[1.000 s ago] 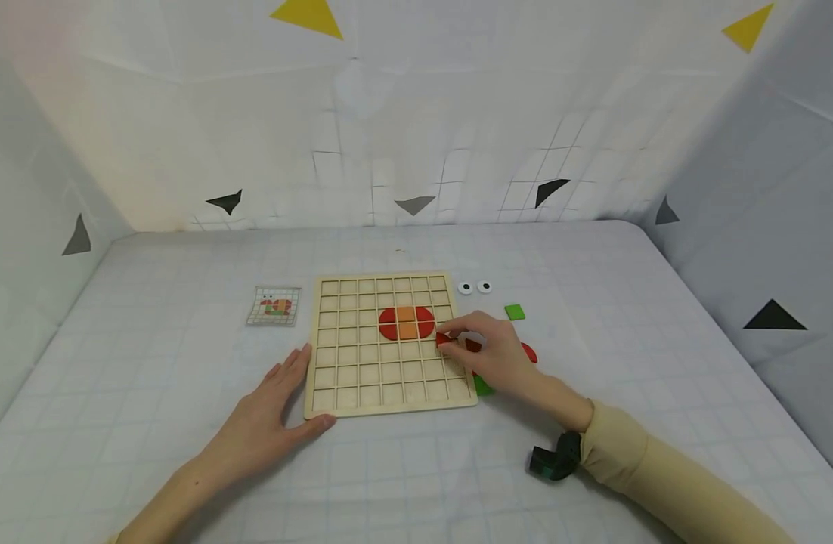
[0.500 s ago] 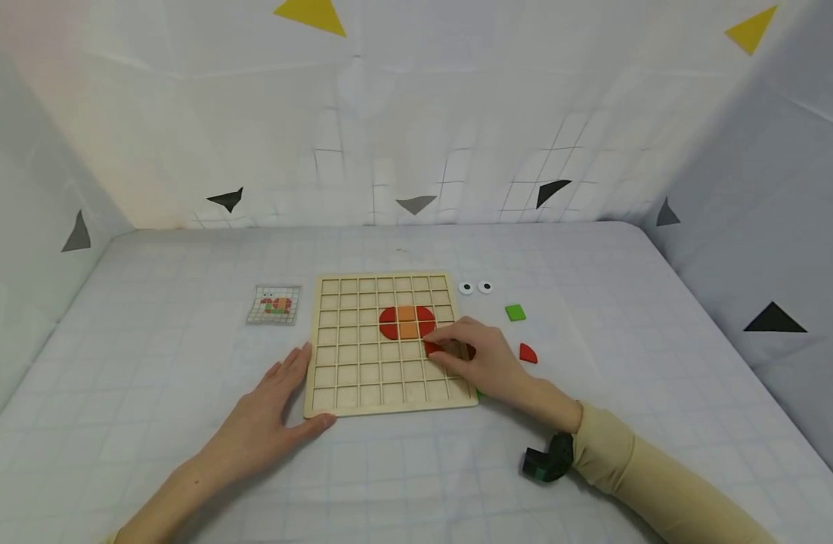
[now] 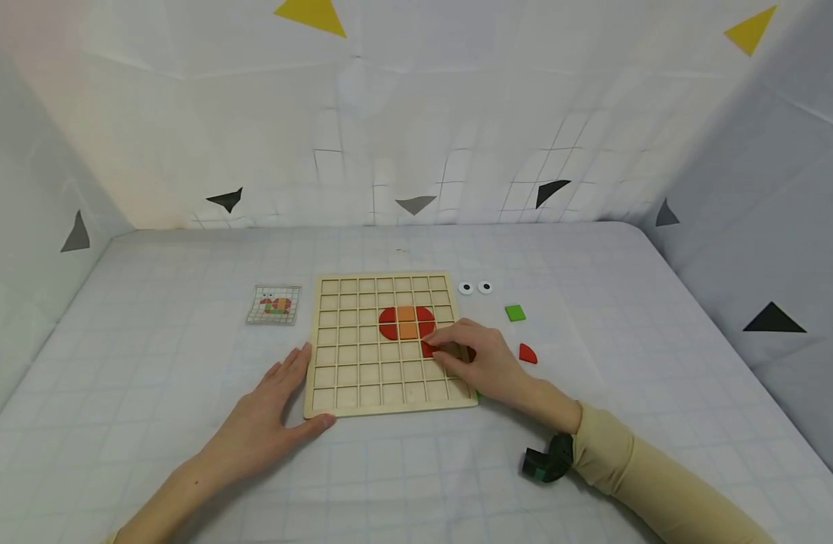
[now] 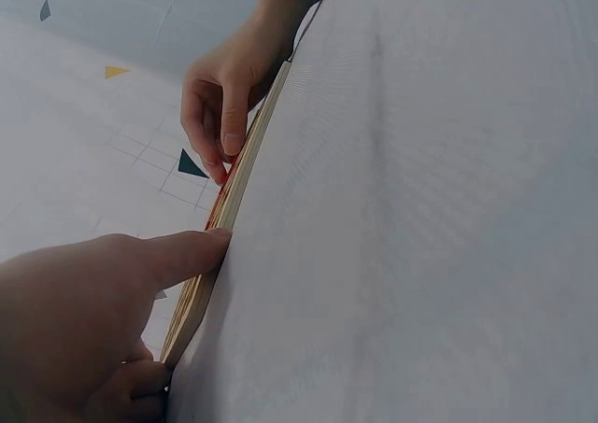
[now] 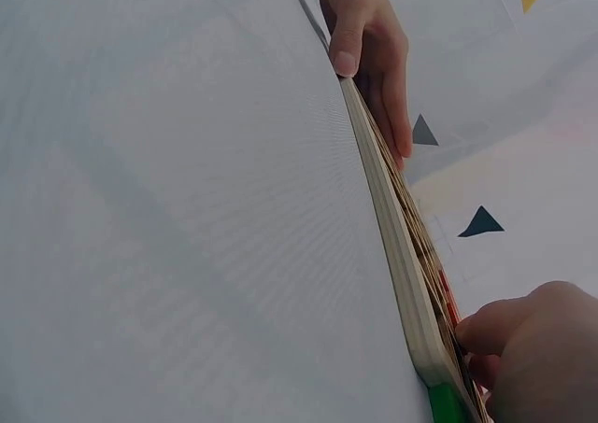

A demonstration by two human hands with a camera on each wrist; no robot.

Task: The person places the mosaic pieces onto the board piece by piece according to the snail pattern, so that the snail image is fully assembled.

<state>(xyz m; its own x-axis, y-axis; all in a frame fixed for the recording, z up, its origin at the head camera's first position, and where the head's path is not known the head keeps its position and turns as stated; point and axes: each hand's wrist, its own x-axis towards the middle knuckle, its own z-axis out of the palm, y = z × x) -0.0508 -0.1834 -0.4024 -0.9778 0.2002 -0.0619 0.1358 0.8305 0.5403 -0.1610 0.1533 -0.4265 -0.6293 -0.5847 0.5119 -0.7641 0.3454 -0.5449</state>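
Note:
A wooden grid board (image 3: 391, 412) lies flat on the table. Set in its cells are two orange squares (image 3: 407, 330) flanked by red quarter-circle pieces (image 3: 387, 323). My left hand (image 3: 260, 427) rests at the board's near left corner, fingers straight along the left side and thumb on the front edge. With thumb and index finger, my right hand (image 3: 487, 364) pinches a red piece (image 3: 428, 349) at a cell just below the coloured group. The fingertips partly cover that piece, so its exact shape and seating are hard to tell.
Left of the board lies a small picture card (image 3: 274, 305). To the right are two eye discs (image 3: 475, 288), a green square (image 3: 515, 312) and a red quarter-circle (image 3: 528, 353). Another green piece (image 5: 447, 402) sits beside the board's near right corner, mostly hidden by my hand.
My right hand has moved slightly left with the red piece, bringing it to the cell below the coloured group. Over the last half second it barely shifts. The left hand stays put.

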